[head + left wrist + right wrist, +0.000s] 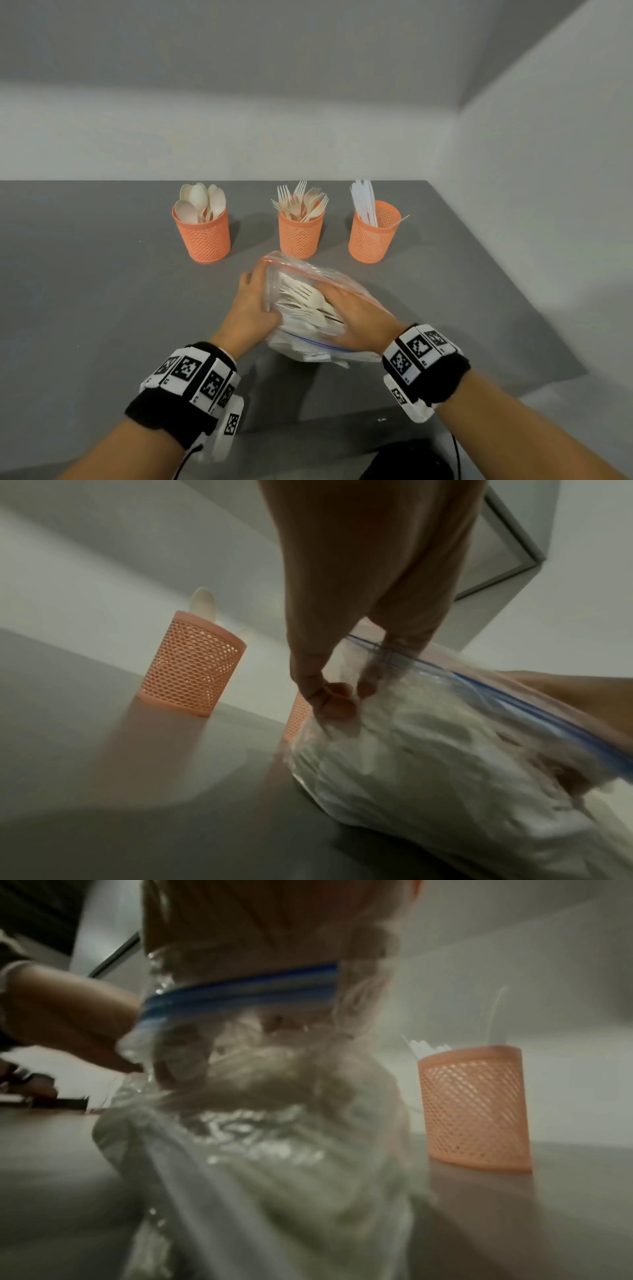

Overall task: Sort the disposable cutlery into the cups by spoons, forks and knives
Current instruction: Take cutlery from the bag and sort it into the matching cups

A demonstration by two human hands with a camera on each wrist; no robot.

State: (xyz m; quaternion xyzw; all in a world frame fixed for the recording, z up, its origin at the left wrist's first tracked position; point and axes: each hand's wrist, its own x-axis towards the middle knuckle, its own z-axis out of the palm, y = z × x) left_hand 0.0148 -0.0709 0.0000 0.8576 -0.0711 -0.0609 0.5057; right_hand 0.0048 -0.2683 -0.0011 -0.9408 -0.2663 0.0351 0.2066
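Three orange mesh cups stand in a row on the grey table: the spoon cup [202,236] on the left, the fork cup [301,236] in the middle, the knife cup [373,236] on the right. In front of them lies a clear zip bag [308,349] full of white cutlery, with forks [301,301] showing on top. My left hand [257,298] pinches the bag's left edge, which the left wrist view shows close up at the left hand [332,696]. My right hand [329,291] reaches into the bag's mouth over the forks. What its fingers hold is hidden and blurred.
The table's right edge [507,281] runs close to the white wall, just beyond the knife cup [472,1107]. The spoon cup [192,664] stands left of the bag [445,764]. Bare grey table surface [85,291] lies to the left. A dark object [411,462] sits below the front edge.
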